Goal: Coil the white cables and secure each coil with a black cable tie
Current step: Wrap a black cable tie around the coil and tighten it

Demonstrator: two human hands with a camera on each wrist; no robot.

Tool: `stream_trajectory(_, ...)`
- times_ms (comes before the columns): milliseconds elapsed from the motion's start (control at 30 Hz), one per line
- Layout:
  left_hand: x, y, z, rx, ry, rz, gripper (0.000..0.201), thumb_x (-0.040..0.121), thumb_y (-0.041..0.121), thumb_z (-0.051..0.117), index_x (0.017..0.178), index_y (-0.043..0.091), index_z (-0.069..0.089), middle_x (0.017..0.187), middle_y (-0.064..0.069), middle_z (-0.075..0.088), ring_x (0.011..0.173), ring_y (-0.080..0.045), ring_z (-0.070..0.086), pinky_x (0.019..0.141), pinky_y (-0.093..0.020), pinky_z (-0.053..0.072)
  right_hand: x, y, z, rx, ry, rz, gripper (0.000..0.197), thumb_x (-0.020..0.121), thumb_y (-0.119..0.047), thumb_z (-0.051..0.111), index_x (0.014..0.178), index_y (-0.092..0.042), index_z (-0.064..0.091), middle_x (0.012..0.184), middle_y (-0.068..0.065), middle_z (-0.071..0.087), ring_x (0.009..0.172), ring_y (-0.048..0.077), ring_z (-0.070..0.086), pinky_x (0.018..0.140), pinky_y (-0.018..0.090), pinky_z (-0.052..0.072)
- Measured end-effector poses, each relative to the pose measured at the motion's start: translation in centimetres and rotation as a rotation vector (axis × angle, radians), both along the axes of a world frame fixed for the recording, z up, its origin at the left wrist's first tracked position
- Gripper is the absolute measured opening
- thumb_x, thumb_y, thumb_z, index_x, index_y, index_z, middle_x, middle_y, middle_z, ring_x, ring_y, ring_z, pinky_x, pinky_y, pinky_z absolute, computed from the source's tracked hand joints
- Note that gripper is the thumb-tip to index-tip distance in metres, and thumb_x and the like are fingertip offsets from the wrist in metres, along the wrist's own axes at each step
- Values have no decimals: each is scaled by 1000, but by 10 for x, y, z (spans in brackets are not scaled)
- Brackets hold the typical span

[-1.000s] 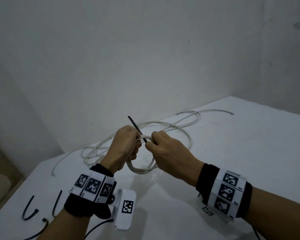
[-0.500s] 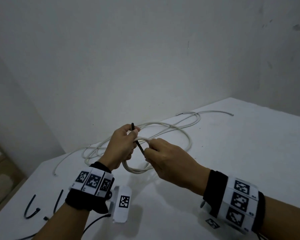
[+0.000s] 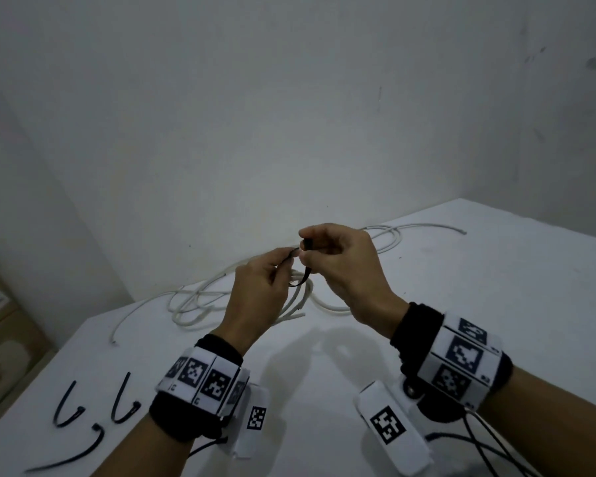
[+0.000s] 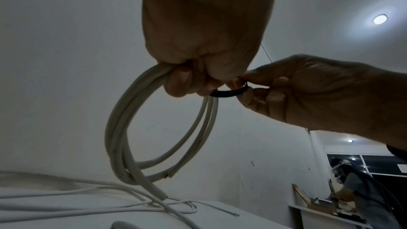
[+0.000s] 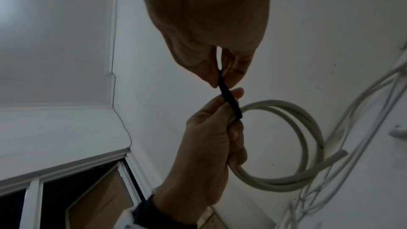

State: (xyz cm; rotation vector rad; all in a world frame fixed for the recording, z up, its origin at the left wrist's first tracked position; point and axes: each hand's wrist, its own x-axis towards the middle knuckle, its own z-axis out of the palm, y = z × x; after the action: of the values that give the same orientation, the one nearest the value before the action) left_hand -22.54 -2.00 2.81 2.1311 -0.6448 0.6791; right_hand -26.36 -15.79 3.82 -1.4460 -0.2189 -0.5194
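My left hand (image 3: 287, 260) holds a small coil of white cable (image 3: 301, 299) above the white table (image 3: 461, 304); its fingers curl round the coil's top (image 4: 123, 121). A black cable tie (image 3: 303, 275) loops around the bundled strands beside those fingers. My right hand (image 3: 303, 247) pinches one end of the tie (image 5: 229, 100) between thumb and fingertips, just above the left hand. In the left wrist view the tie (image 4: 230, 92) bends as a short band from the left hand to the right hand's fingers (image 4: 246, 93). The coil (image 5: 308, 124) hangs free below, with both cut ends showing.
Loose white cables (image 3: 200, 297) lie tangled along the table's back by the wall. Three spare black ties (image 3: 69, 404) lie at the front left near the table edge. A cardboard box (image 3: 0, 339) stands beyond that edge. Another person (image 4: 352, 180) is far off.
Both hands have risen. The tie, which stuck up straight between the hands, now bends in a loop around the coil, and my right hand has shifted up to pinch its end.
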Motion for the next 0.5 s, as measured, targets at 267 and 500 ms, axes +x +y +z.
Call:
stream_trajectory(267, -5, 8, -1, 18, -72, -2, 23, 93, 7, 55, 105, 16, 73, 78, -1, 73, 70, 10, 63, 68, -16, 51, -10, 1, 1, -148, -2, -52, 30, 84, 1, 62, 113, -5, 68, 79, 0, 63, 37, -8, 49, 39, 6, 34)
stream_trajectory(500, -7, 8, -1, 66, -64, 10, 23, 94, 9, 54, 105, 16, 73, 80, -7, 74, 70, 15, 61, 66, -19, 50, -12, 3, 0, -186, -19, -39, 29, 83, 0, 64, 110, -5, 69, 86, 5, 67, 43, -10, 52, 45, 5, 37)
